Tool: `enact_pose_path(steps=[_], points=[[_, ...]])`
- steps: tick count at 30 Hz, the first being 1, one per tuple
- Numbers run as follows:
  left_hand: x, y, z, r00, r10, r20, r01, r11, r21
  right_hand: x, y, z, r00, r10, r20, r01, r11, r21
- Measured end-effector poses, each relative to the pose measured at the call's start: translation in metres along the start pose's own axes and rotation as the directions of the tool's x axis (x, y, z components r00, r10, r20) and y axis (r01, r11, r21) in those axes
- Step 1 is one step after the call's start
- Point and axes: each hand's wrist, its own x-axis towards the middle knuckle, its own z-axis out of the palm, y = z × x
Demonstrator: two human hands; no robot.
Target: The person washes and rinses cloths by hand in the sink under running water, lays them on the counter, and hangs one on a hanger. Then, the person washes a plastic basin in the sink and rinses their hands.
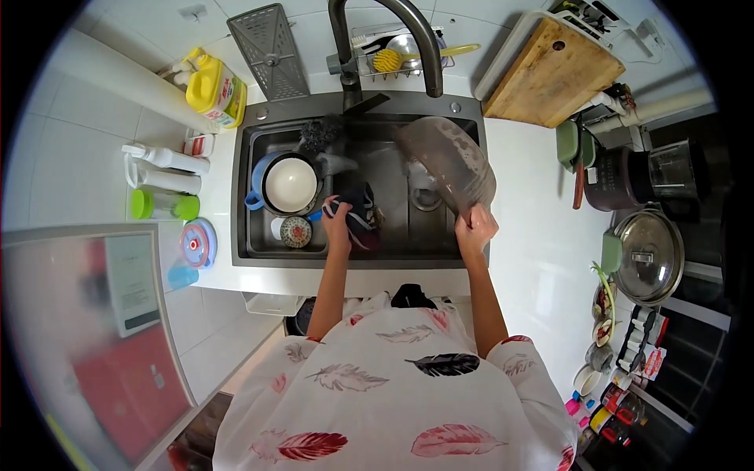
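Note:
My right hand [476,228] is closed at the lower end of a large, rounded grey-brown pan [459,161]. The pan is tilted over the right side of the sink, wet and patchy, with its upper edge smeared by motion. In my left hand [338,220] is a dark cloth [360,216] with pale stripes and a maroon part, bunched low over the sink. Left of that hand, a white-lined bowl [290,185] rests in a dark pot, near a blue mug [258,184] and a small patterned bowl [296,231].
A black faucet [430,59] arches over the dark sink [365,264]. A black scrubber [318,135] lies inside. Bottles, including a yellow jug [214,86], stand left. On the right are a wooden cutting board [550,74], a blender [667,173] and a lidded pot [648,257].

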Motion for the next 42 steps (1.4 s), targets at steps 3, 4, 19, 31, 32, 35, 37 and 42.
enact_pose_path(steps=[3, 4, 19, 31, 32, 35, 37, 42], points=[[0.001, -0.001, -0.003, 1.0, 0.002, -0.004, -0.002, 1.0, 0.027, 0.002, -0.002, 0.001, 0.996, -0.091, 0.017, 0.091, 0.996, 0.021], [0.002, -0.001, -0.003, 1.0, 0.004, -0.007, -0.004, 1.0, 0.027, 0.003, -0.001, 0.004, 0.996, -0.092, 0.018, 0.092, 0.995, 0.024], [0.004, 0.0, 0.016, 0.995, 0.039, -0.091, -0.041, 0.999, -0.021, -0.086, 0.083, 0.111, 0.356, 0.763, 0.539, -0.873, 0.065, 0.484], [0.031, -0.033, 0.057, 0.995, -0.06, 0.075, 0.033, 0.947, 0.319, 0.076, 0.02, 0.187, 0.765, 0.408, 0.498, -0.622, 0.671, 0.404], [0.035, -0.037, 0.061, 0.995, -0.07, 0.072, 0.034, 0.911, 0.41, 0.094, 0.0, 0.194, 0.789, 0.36, 0.499, -0.599, 0.635, 0.489], [0.058, -0.068, 0.06, 0.991, 0.018, 0.136, -0.091, 0.825, 0.558, 0.139, -0.035, 0.189, 0.768, 0.2, 0.609, -0.565, 0.659, 0.497], [0.065, -0.074, 0.06, 0.977, 0.049, 0.206, -0.173, 0.745, 0.644, 0.143, -0.038, 0.186, 0.691, 0.096, 0.717, -0.541, 0.727, 0.424], [0.066, -0.071, 0.069, 0.967, 0.005, 0.254, -0.201, 0.628, 0.752, 0.131, -0.032, 0.178, 0.762, -0.043, 0.647, -0.46, 0.666, 0.587]])
